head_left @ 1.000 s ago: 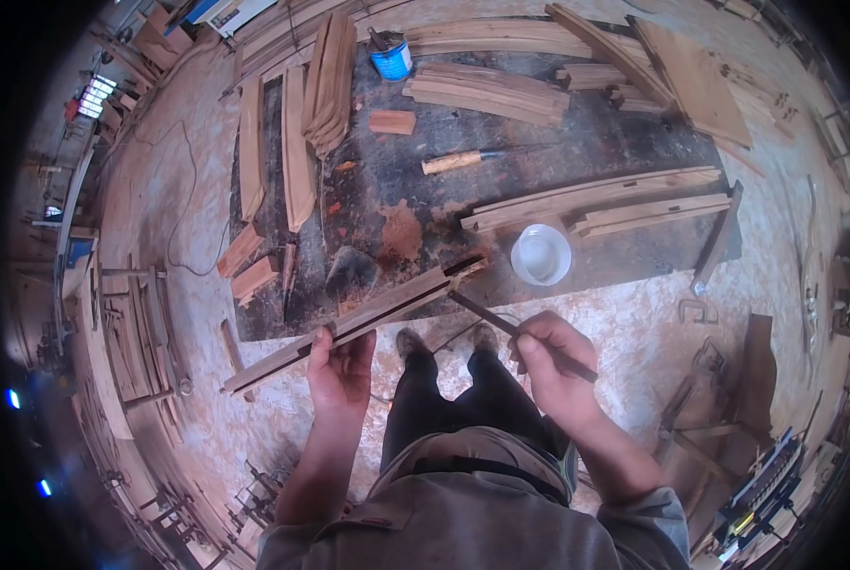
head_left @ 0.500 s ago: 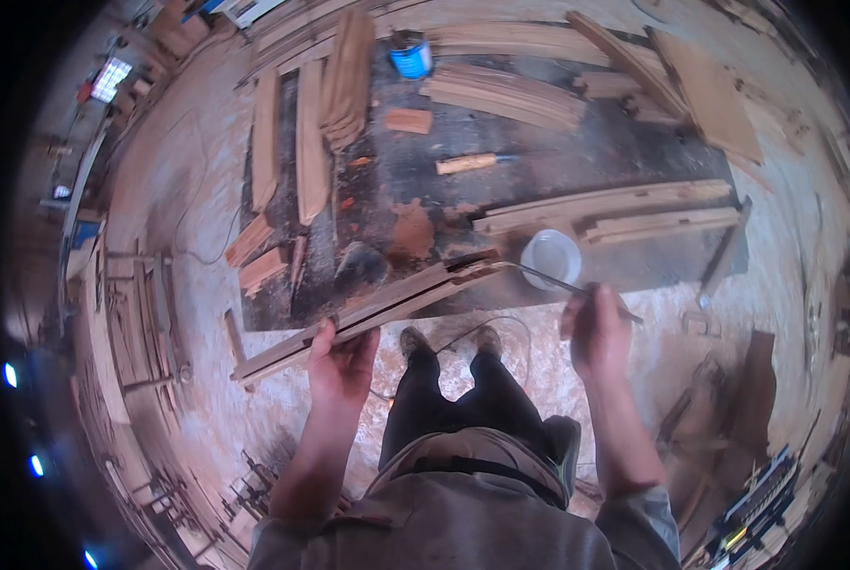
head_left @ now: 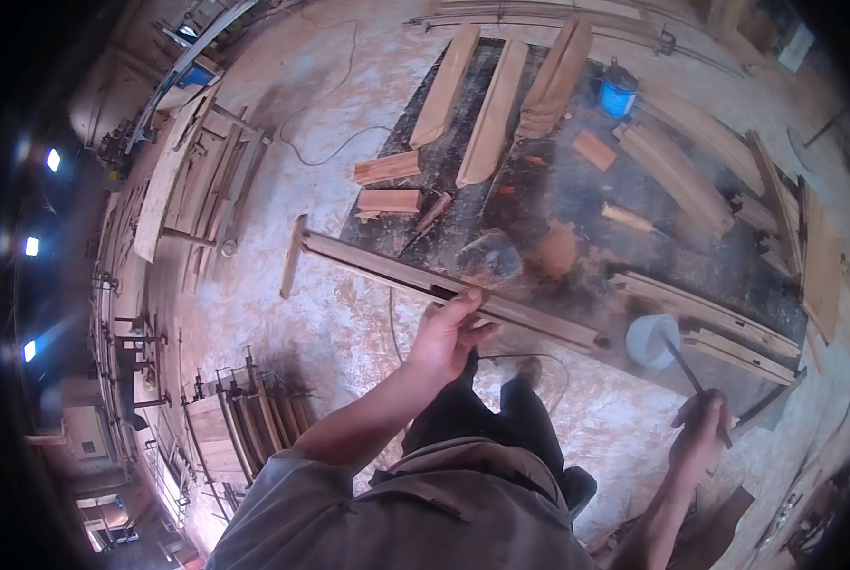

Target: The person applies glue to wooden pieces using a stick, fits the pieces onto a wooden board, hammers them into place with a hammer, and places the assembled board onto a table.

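My left hand (head_left: 447, 340) is closed around a long grooved wooden rail (head_left: 539, 323), which lies slantwise along the near edge of the dark work table (head_left: 529, 195). My right hand (head_left: 700, 432) grips a thin dark stick (head_left: 688, 372). The stick's far end is over or in a white bowl (head_left: 645, 342); the rim hides its tip. Beside the bowl lie two wooden rails with slots (head_left: 700, 309). A short wooden strip (head_left: 293, 256) shows at the held rail's left end; whether they touch, I cannot tell.
A blue can (head_left: 618, 95), a wooden-handled tool (head_left: 629, 218), wood blocks (head_left: 390, 201) and shaped boards (head_left: 496, 114) lie on the table. Boards on a rack (head_left: 182, 180) stand left. Clamped panels (head_left: 244, 418) are at lower left. A cable (head_left: 315, 163) crosses the floor.
My view has swung left. The rail, earlier slanting up to the right with the stick at its end, now slants down to the right. The stick has moved to the bowl.
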A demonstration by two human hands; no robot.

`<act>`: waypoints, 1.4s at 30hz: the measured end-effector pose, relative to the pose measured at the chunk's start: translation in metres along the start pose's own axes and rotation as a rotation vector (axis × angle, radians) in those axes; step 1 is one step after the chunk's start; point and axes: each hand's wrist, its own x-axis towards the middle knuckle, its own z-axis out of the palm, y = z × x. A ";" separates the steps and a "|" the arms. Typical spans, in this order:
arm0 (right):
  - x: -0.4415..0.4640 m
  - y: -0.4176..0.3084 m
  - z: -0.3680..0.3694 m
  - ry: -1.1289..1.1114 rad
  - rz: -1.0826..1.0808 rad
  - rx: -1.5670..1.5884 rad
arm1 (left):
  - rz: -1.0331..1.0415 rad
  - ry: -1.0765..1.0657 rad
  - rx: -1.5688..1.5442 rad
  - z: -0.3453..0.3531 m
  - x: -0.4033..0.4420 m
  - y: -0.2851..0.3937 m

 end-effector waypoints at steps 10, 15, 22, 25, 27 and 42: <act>0.028 0.033 -0.014 -0.125 0.163 -0.365 | 0.371 -0.071 0.499 -0.025 0.022 0.056; 0.047 0.082 -0.017 -0.218 -0.187 -0.603 | 0.255 -0.127 0.746 0.005 0.013 0.054; 0.037 0.064 -0.020 -0.068 0.237 -0.191 | 0.046 -0.354 0.793 0.029 0.019 0.041; 0.040 0.071 -0.026 -0.033 0.348 -0.023 | 0.076 -0.485 0.875 0.033 0.022 0.042; 0.042 0.072 -0.030 -0.032 0.480 0.085 | 0.190 -0.581 1.007 0.039 0.026 0.043; -0.030 -0.082 0.038 -0.337 -0.023 0.203 | 0.258 -0.531 1.440 0.098 0.011 0.021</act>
